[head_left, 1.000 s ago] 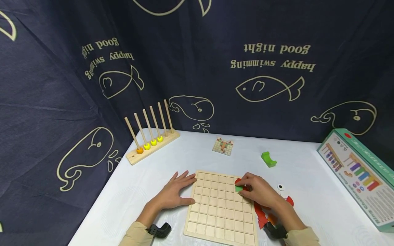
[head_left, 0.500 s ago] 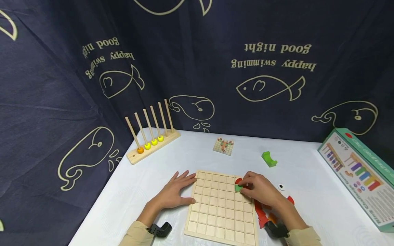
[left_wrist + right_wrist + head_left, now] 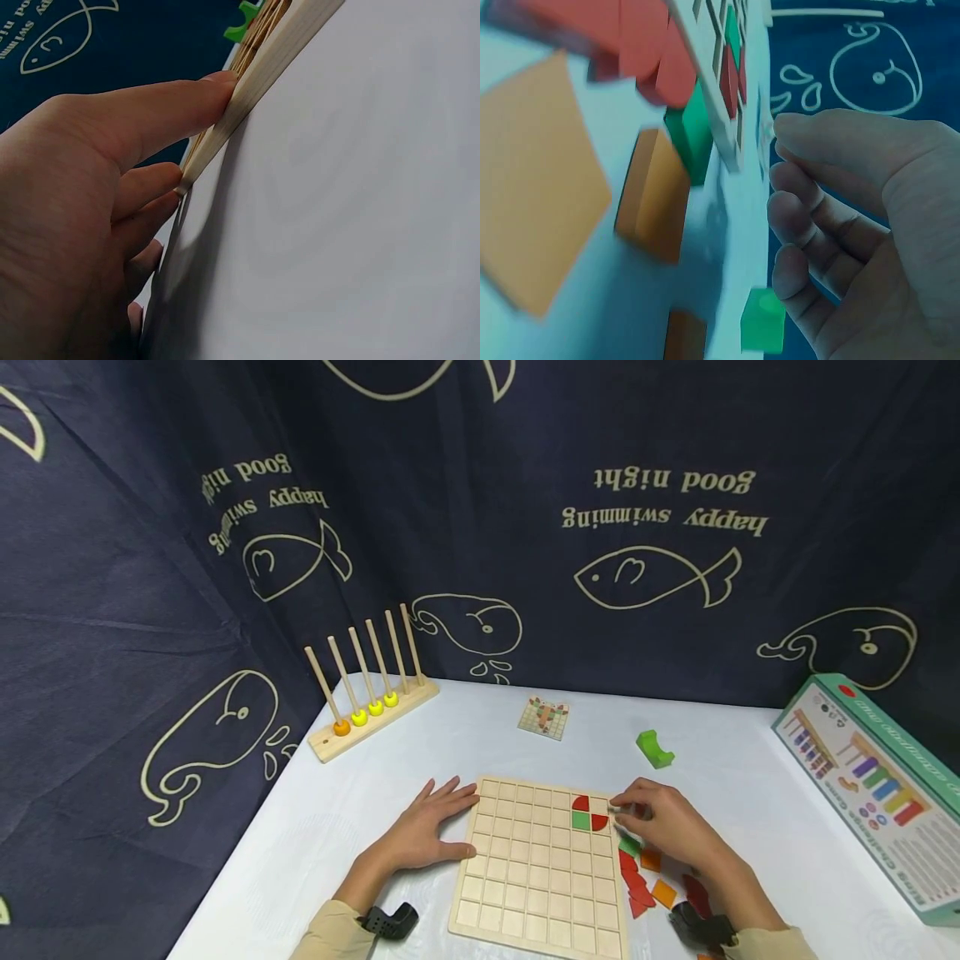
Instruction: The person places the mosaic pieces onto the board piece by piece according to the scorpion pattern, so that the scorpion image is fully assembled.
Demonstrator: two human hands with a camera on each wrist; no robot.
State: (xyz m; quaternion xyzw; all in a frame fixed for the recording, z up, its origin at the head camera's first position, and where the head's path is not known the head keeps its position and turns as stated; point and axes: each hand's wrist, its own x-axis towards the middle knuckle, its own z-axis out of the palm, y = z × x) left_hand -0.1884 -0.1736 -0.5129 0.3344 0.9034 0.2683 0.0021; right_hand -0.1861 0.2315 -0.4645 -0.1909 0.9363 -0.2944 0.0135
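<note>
A wooden grid board (image 3: 517, 868) lies on the table in the head view. My left hand (image 3: 431, 827) rests spread at its left side; in the left wrist view the thumb (image 3: 214, 94) touches the board's edge. Near the top right corner of the board sit a green square tile (image 3: 581, 820) and two red quarter-round tiles, one above it (image 3: 581, 803) and one to its right (image 3: 599, 822). Just off the board's right edge is my right hand (image 3: 667, 818), its fingers loosely bent. Nothing shows between those fingers in the right wrist view.
Right of the board lie several red tiles (image 3: 633, 881), a green tile (image 3: 628, 845) and orange tiles (image 3: 663, 893). Farther back are a pattern card (image 3: 543, 717), a green arched block (image 3: 656, 749), a peg rack (image 3: 375, 718) with beads, and a game box (image 3: 862, 793).
My right hand has drawn back to the right from the tiles on the board, leaving the green square and red quarter-rounds in view. My left hand has stayed where it was.
</note>
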